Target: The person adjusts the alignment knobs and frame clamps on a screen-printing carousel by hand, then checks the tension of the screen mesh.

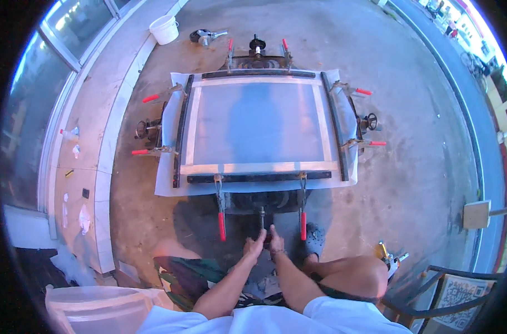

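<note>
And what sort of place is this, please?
Probably a paved forecourt used as a workspace: glass panels at left, what looks like a street at right, and a red-handled clamping frame between.

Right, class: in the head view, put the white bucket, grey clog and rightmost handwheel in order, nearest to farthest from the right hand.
1. Grey clog: just right of the right hand.
2. Rightmost handwheel: farther ahead, to the right.
3. White bucket: farthest, ahead and left.

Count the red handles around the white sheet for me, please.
8 red handles: two far-side handles, two left-side handles, two right-side handles and two near-side handles. None appear hidden.
</note>
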